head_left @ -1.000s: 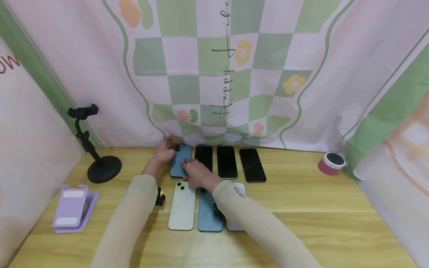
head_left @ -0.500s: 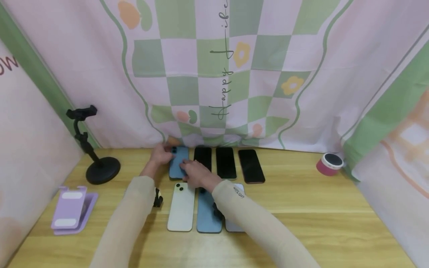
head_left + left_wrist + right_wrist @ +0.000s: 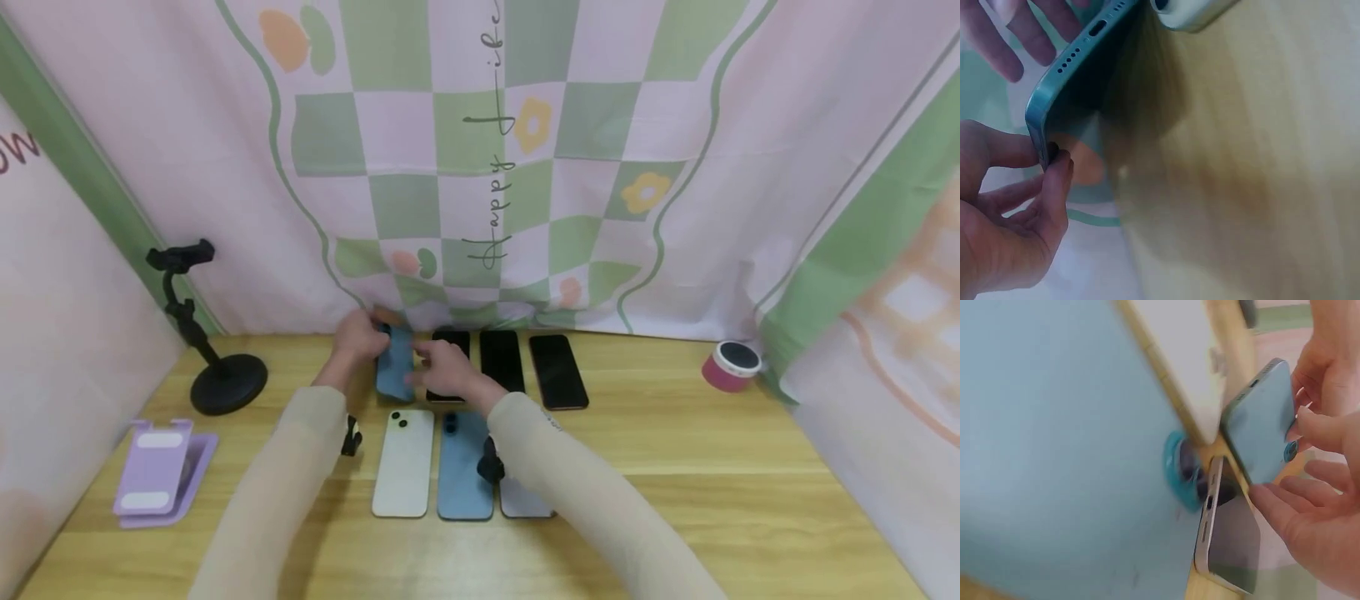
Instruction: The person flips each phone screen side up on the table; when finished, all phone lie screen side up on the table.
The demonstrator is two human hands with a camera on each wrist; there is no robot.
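Shifted to the right edge of the upper blue phone [image 3: 394,367], our right grip [image 3: 450,368] lay over its back half a second ago, and the phone itself now tilts more steeply off the counter [image 3: 675,467]. We pinch its left side between thumb and fingers of our left grip [image 3: 358,337], so that its dark underside shows in the left wrist view. Our right fingers are spread apart and clamp nothing; whether a fingertip touches the phone, we cannot quite tell. Just beside it to the right, partly under our right hand, lies a dark phone [image 3: 459,337], with two more dark phones beyond. Nearer us are a white phone [image 3: 403,467], a lower blue phone [image 3: 463,475] and a lilac phone [image 3: 525,498], partly under our right sleeve
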